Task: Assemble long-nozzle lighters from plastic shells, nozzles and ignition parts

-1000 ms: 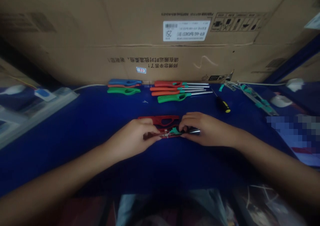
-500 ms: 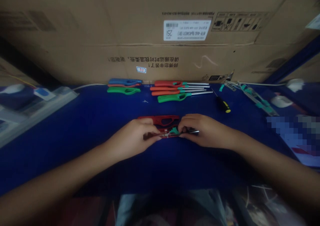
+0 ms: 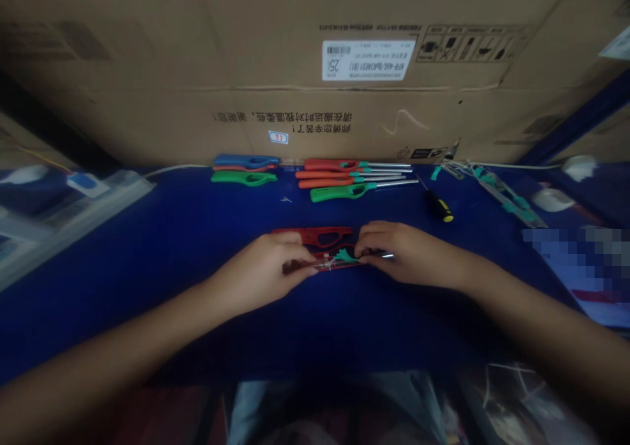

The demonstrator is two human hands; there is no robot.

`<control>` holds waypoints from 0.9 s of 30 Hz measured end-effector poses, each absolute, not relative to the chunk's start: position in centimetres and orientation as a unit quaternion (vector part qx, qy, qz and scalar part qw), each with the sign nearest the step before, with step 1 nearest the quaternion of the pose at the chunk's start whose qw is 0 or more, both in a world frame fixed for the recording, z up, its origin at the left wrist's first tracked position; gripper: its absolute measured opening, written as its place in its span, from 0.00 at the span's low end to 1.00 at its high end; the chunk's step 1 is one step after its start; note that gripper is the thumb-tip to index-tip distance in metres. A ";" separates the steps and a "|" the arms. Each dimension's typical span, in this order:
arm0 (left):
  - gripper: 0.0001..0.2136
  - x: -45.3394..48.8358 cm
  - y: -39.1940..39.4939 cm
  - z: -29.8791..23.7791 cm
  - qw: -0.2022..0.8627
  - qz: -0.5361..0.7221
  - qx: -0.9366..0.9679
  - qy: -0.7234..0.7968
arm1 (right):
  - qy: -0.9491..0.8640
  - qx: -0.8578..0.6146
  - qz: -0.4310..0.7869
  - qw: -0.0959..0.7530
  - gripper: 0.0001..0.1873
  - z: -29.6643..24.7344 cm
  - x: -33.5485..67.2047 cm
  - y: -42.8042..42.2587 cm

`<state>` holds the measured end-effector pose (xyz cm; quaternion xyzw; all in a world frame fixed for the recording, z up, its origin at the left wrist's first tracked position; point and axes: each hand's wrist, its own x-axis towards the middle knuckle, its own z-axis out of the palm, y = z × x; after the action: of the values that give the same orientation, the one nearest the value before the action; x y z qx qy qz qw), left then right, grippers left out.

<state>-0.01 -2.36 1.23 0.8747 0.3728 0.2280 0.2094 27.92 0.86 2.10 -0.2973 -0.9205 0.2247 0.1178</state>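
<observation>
Between my two hands lies an opened gas lighter (image 3: 323,262), its red handle half exposing inner parts and a green trigger piece (image 3: 346,255). My left hand (image 3: 260,268) is closed around its left end, thumb and fingers pinching it. At the other end my right hand (image 3: 411,253) pinches near the base of the metal tube (image 3: 387,255), whose tip pokes out past the fingers. Just behind lies a separate red handle shell (image 3: 319,237), partly covered by the left fingers. Fingertips hide part of the lighter's insides.
Assembled lighters with metal tubes (image 3: 364,191) lie in a row by the cardboard (image 3: 275,58), beside blue and green handle shells (image 3: 245,178). A screwdriver (image 3: 440,207) rests to their right. Clear lighter parts (image 3: 506,195) are farther right; a pale tray (image 3: 123,192) stands left.
My right hand has moved slightly right and away from me at the tube end, showing more of the green trigger piece. My left hand stays in place.
</observation>
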 end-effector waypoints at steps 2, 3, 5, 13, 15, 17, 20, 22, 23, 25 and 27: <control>0.06 0.0 -2.4 1.3 0.208 0.230 0.875 0.371 | -0.936 -0.274 0.191 0.111 0.07 2.2 28.0 0.8; 0.06 0.0 -2.4 1.3 0.206 0.231 0.875 0.371 | -0.940 -0.266 0.187 0.109 0.07 2.2 28.0 0.8; 0.07 0.0 -2.4 1.2 0.199 0.233 0.876 0.373 | -0.938 -0.260 0.193 0.125 0.07 2.2 28.0 0.9; 0.08 0.2 -2.4 0.5 0.201 0.226 0.866 0.398 | -0.950 -0.273 0.060 0.140 0.23 0.8 27.8 1.9; 0.09 0.2 -2.3 0.6 0.198 0.223 0.865 0.403 | -0.949 -0.285 0.041 0.132 0.22 0.6 27.8 2.0; 0.10 0.0 -2.2 0.9 0.162 0.224 0.869 0.410 | -0.946 -0.295 0.030 0.135 0.19 0.5 27.8 2.1; 0.10 -0.5 -1.7 1.4 0.066 0.218 0.882 0.412 | -0.941 -0.307 0.023 0.139 0.14 0.4 27.9 2.2; 0.11 -0.8 -1.3 1.4 0.027 0.204 0.891 0.404 | -0.941 -0.307 0.029 0.140 0.15 0.3 28.0 2.4; 0.12 -0.9 -1.1 1.4 0.020 0.198 0.894 0.402 | -0.941 -0.306 0.034 0.140 0.16 0.2 28.0 2.5; 0.14 -1.0 -0.9 1.2 0.019 0.190 0.897 0.398 | -0.940 -0.307 0.044 0.140 0.14 0.1 28.2 2.6; 0.15 -1.1 -0.8 1.0 0.022 0.186 0.898 0.399 | -0.936 -0.319 0.050 0.143 0.09 0.1 28.2 2.7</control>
<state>-1.07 -0.78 0.96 0.8976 0.3988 0.1864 0.0220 28.25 2.70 0.10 -0.3187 -0.9356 0.0505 0.1435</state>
